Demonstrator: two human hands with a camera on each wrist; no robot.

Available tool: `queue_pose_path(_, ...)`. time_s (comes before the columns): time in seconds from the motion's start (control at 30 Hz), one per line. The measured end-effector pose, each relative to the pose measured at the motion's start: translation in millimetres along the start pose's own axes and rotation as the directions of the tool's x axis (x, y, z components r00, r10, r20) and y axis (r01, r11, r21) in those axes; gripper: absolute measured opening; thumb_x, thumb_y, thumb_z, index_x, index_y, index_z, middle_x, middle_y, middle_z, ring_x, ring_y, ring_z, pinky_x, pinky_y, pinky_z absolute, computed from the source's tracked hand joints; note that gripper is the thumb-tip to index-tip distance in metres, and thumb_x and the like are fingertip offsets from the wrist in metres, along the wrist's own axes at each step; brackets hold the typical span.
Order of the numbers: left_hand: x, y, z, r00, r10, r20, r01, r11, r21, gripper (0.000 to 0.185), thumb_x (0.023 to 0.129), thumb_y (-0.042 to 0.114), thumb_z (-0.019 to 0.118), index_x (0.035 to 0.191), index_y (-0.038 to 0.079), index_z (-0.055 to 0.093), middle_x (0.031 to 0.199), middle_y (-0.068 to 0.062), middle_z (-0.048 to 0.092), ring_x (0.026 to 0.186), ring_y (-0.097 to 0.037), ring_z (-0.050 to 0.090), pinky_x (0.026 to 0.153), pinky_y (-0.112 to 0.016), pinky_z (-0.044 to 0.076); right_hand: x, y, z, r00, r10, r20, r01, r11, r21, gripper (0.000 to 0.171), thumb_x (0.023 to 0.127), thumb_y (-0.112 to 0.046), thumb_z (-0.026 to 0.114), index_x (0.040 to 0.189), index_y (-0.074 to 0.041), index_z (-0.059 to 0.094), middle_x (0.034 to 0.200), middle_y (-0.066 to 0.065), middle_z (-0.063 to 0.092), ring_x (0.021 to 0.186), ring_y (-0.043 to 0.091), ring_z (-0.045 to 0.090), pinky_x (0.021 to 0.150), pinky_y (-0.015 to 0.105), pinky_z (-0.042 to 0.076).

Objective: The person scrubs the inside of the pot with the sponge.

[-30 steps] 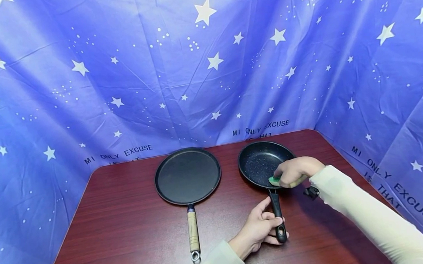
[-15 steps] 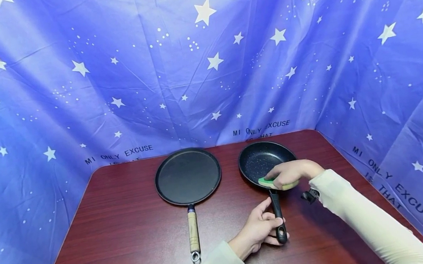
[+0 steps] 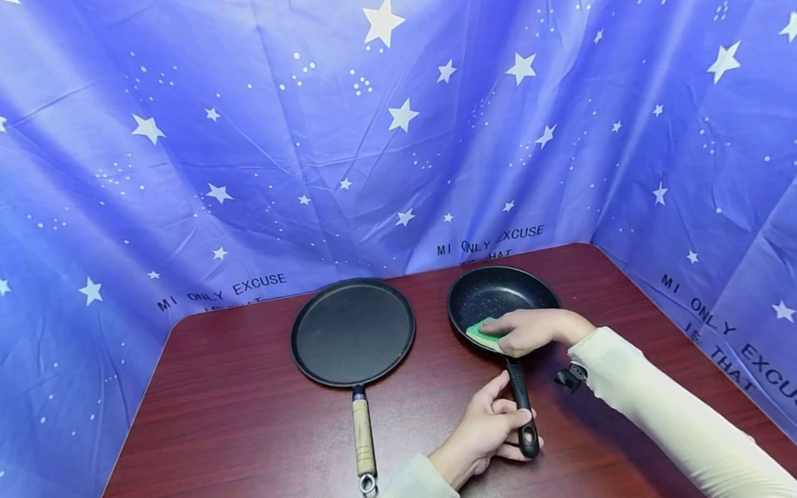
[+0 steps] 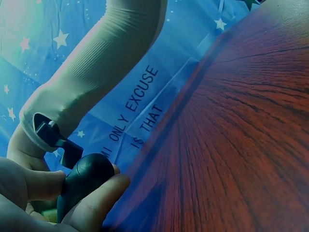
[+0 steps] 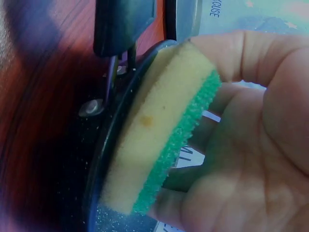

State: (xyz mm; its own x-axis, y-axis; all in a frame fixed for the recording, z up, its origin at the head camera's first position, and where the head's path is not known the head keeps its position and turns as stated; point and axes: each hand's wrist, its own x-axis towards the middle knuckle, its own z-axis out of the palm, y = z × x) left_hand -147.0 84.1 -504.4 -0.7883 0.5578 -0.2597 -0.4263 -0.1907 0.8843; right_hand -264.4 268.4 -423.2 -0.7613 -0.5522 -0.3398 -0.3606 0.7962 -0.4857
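Note:
A black speckled frying pan [image 3: 488,298] sits on the table at the right, its handle [image 3: 519,387] pointing towards me. My left hand [image 3: 482,432] grips that handle near its end, thumb on one side and fingers on the other; the left wrist view shows the rounded handle end [image 4: 91,174] between them. Inside the pan, at its near left wall, my right hand [image 3: 532,331] holds a yellow and green sponge [image 3: 482,334]. In the right wrist view the sponge's yellow side [image 5: 149,118] faces the pan and its green side faces the palm.
A flat black griddle pan [image 3: 353,333] with a wooden handle [image 3: 363,437] lies left of the frying pan. Both rest on a dark red wood-grain table [image 3: 230,415]. Blue star-printed cloth [image 3: 321,131] hangs along the table's back and sides.
My right hand has slid the sponge leftward along the near side of the frying pan, and more of its green face shows. The left hand keeps its grip on the handle.

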Motion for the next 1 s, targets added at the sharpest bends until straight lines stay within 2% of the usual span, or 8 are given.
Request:
queue_pose_path(0.17,1.1,-0.7,-0.7,1.0,0.003,0.0,-0.003,1.0,0.0,0.079,0.097,-0.003,0.067,0.166,0.008,0.03,0.102,-0.013,0.071,0.084,-0.046,0.076,0.059,-0.042,0.066,8,3,1,1.0,0.015,-0.017,-0.015,1.0,0.022,0.069,0.087,-0.014,0.058,0.154,-0.002,0.051,0.159,0.015,0.05,0.11,0.023,0.051,0.09,0.033,0.042)
queue_pose_path(0.27,1.0,-1.1,-0.6,1.0,0.001,-0.001,-0.001,1.0,0.003,0.078,0.098,-0.003,0.067,0.165,0.008,0.03,0.102,-0.012,0.071,0.084,-0.046,0.076,0.059,-0.041,0.066,13,5,2,1.0,0.01,-0.029,-0.009,0.999,0.035,0.07,0.088,-0.012,0.058,0.156,-0.001,0.048,0.161,0.016,0.047,0.119,0.026,0.053,0.092,0.035,0.042)
queue_pose_path(0.33,0.8,-1.5,-0.3,1.0,-0.003,0.0,0.003,1.0,0.004,0.078,0.098,-0.003,0.067,0.166,0.008,0.03,0.1,-0.011,0.071,0.084,-0.046,0.076,0.059,-0.041,0.066,17,7,4,0.999,0.005,-0.041,-0.004,0.999,0.032,0.069,0.09,-0.011,0.058,0.157,0.0,0.046,0.163,0.018,0.043,0.135,0.032,0.051,0.096,0.036,0.043)
queue_pose_path(0.4,0.8,-1.8,-0.2,1.0,-0.006,0.001,0.006,1.0,0.002,0.078,0.098,-0.003,0.066,0.166,0.008,0.03,0.099,-0.009,0.07,0.085,-0.046,0.076,0.06,-0.043,0.067,21,9,5,0.998,-0.003,-0.058,0.004,1.0,0.012,0.067,0.092,-0.008,0.058,0.157,0.001,0.045,0.164,0.022,0.039,0.151,0.037,0.037,0.103,0.039,0.042)
queue_pose_path(0.53,1.4,-2.2,-0.5,1.0,-0.004,0.002,0.004,1.0,-0.002,0.077,0.098,-0.003,0.066,0.166,0.009,0.03,0.099,-0.009,0.07,0.084,-0.046,0.076,0.061,-0.045,0.067,27,14,7,0.993,-0.037,-0.114,0.031,0.998,-0.056,0.062,0.095,-0.001,0.06,0.155,0.003,0.047,0.165,0.027,0.034,0.153,0.047,0.03,0.113,0.05,0.044)
queue_pose_path(0.63,2.0,-2.0,-1.0,1.0,0.001,0.003,-0.001,1.0,-0.003,0.077,0.098,-0.004,0.066,0.166,0.008,0.03,0.101,-0.011,0.071,0.084,-0.046,0.076,0.061,-0.044,0.067,30,19,10,0.986,-0.054,-0.156,0.036,0.993,-0.115,0.061,0.096,0.003,0.062,0.155,0.004,0.048,0.165,0.028,0.034,0.151,0.052,0.029,0.121,0.062,0.036)
queue_pose_path(0.73,2.2,-2.1,-1.3,1.0,0.003,0.001,-0.003,1.0,-0.001,0.078,0.098,-0.003,0.066,0.166,0.008,0.03,0.102,-0.012,0.071,0.083,-0.046,0.076,0.06,-0.043,0.067,32,25,13,0.982,-0.039,-0.185,0.014,0.99,-0.137,0.062,0.097,0.004,0.062,0.156,0.003,0.046,0.167,0.027,0.03,0.15,0.056,0.027,0.122,0.069,0.029)
queue_pose_path(1.0,2.5,-3.0,-0.3,1.0,0.001,-0.012,-0.001,1.0,-0.008,0.078,0.097,-0.003,0.067,0.165,0.009,0.031,0.099,-0.009,0.07,0.086,-0.05,0.075,0.06,-0.044,0.067,36,36,13,0.969,0.058,-0.24,-0.102,0.979,-0.175,0.069,0.094,0.004,0.065,0.159,0.0,0.042,0.169,0.026,0.026,0.149,0.062,0.02,0.118,0.079,0.025)
